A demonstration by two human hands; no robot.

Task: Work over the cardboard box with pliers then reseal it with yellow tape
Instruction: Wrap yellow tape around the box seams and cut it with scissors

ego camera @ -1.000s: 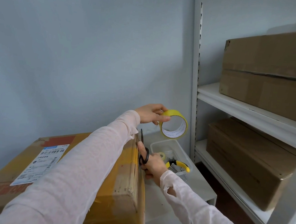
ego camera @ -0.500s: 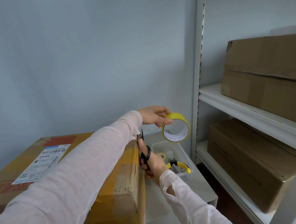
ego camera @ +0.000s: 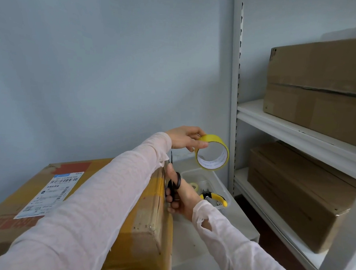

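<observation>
My left hand (ego camera: 184, 137) holds the yellow tape roll (ego camera: 212, 152) up in the air past the far right corner of the cardboard box (ego camera: 151, 208). The box carries a white shipping label (ego camera: 48, 193) and yellow tape over its right end. Against the box's right edge, my right hand (ego camera: 182, 196) grips black-handled scissors (ego camera: 174, 183), blades pointing up. Yellow-handled pliers (ego camera: 216, 197) lie in a clear plastic bin (ego camera: 193, 173) just right of that hand. My left sleeve hides much of the box top.
The bin sits on a white cabinet top (ego camera: 226, 223) and also holds a small pale tape roll (ego camera: 194, 186). A white metal shelf rack (ego camera: 277, 124) on the right carries two brown boxes, one (ego camera: 322, 85) above, one (ego camera: 294, 194) below. A blue-grey wall stands behind.
My left hand and the tape roll have shifted slightly right and down. My right hand stays at the box edge with the scissors.
</observation>
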